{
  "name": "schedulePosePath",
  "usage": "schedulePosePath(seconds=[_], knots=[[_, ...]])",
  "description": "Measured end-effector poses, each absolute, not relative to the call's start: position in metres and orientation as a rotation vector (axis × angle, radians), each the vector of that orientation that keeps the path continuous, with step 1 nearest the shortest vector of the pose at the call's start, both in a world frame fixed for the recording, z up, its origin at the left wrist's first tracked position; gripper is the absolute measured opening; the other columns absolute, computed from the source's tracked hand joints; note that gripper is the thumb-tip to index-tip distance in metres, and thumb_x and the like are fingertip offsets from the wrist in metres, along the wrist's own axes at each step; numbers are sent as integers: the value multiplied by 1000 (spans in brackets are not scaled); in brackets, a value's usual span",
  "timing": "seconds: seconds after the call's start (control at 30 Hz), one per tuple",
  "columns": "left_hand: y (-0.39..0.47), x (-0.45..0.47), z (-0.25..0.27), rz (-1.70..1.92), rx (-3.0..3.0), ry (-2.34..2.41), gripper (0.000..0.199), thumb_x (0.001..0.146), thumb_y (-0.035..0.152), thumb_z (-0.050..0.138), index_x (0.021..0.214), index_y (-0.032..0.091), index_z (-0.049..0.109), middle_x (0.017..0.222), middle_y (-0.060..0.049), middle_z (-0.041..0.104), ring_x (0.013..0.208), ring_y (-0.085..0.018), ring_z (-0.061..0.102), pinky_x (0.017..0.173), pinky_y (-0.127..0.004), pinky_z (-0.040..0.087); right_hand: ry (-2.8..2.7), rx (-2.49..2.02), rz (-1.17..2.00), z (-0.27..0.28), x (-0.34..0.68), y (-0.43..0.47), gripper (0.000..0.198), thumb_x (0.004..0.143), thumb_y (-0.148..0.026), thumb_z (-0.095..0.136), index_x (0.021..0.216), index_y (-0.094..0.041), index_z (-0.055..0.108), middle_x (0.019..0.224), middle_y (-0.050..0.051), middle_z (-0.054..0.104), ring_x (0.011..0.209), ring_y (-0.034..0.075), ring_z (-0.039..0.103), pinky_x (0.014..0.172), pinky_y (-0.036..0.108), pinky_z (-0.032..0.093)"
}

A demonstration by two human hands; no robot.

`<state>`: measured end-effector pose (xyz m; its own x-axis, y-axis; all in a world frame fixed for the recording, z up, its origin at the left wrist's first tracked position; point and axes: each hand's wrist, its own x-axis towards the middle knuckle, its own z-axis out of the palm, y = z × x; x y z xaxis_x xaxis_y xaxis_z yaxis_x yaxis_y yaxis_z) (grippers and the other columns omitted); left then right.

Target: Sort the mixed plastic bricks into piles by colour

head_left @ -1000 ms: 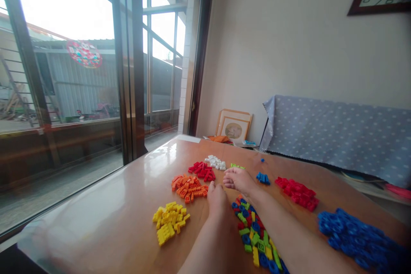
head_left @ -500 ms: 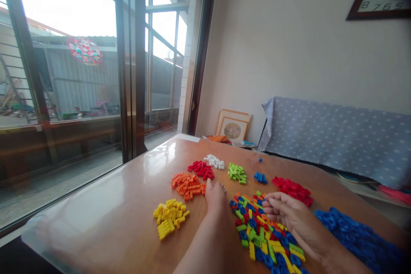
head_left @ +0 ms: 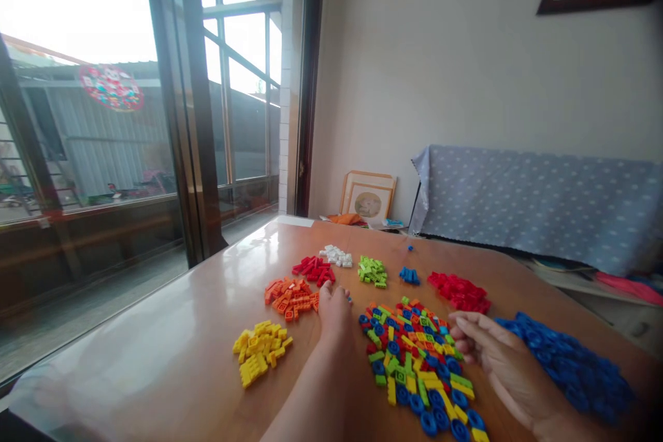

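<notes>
My left hand [head_left: 335, 305] is closed beside the orange toy bricks [head_left: 291, 297], its fingers curled. A speck of blue shows at its far side, too small to name. My right hand [head_left: 479, 337] hovers at the right edge of a mixed heap of toy bricks and blue rings [head_left: 414, 366], thumb and fingers pinched together. Whatever it grips, if anything, is hidden. Near the left hand lie yellow bricks [head_left: 260, 349], dark red bricks [head_left: 312, 269], white bricks [head_left: 336, 255] and lime green bricks [head_left: 372, 271].
Beyond the heap are small blue pieces [head_left: 409, 275], red pieces [head_left: 460, 291] and a tiny blue piece [head_left: 410, 248]. A large blue pile [head_left: 570, 362] lies at right. Everything rests on a glossy brown table [head_left: 170, 338] beside a window; a dotted cloth [head_left: 539, 207] hangs behind.
My right hand has moved right, from over the mixed heap to its edge. My left hand stays beside the orange bricks. The whole view has shifted slightly.
</notes>
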<state>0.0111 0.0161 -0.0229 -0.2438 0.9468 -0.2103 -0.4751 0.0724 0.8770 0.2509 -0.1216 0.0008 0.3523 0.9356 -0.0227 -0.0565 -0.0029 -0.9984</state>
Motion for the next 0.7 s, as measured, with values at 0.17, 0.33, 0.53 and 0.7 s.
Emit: schedulePosePath(seconds=[0.17, 0.33, 0.53, 0.7], knots=[[10, 15, -20, 1480, 722, 1129, 51, 80, 25, 62, 130, 18, 53, 118, -12, 61, 93, -18, 67, 80, -29, 52, -1060, -1563, 707, -4, 267, -112, 38, 85, -51, 64, 102, -18, 69, 76, 0, 66, 64, 14, 57, 55, 23, 42], [5, 21, -18, 1434, 932, 1166, 42, 84, 26, 58, 123, 13, 57, 112, -14, 65, 97, -20, 66, 84, -32, 51, -1337, -1747, 439, -26, 292, -101, 27, 84, -41, 56, 89, -19, 69, 76, 1, 69, 72, 19, 61, 65, 28, 43], [6, 26, -23, 1332, 1160, 1173, 34, 83, 26, 58, 115, 13, 61, 110, -15, 68, 90, -22, 67, 77, -32, 52, -1549, -1932, 304, -39, 295, -99, 19, 80, -23, 49, 79, -20, 67, 76, 2, 70, 75, 19, 62, 67, 28, 41], [5, 28, -28, 1252, 1319, 1179, 36, 81, 29, 60, 114, 13, 64, 109, -15, 71, 90, -24, 69, 79, -34, 53, -1652, -1835, 294, -36, 276, -98, 27, 80, -20, 49, 92, -19, 74, 91, 5, 72, 85, 20, 65, 75, 27, 45]])
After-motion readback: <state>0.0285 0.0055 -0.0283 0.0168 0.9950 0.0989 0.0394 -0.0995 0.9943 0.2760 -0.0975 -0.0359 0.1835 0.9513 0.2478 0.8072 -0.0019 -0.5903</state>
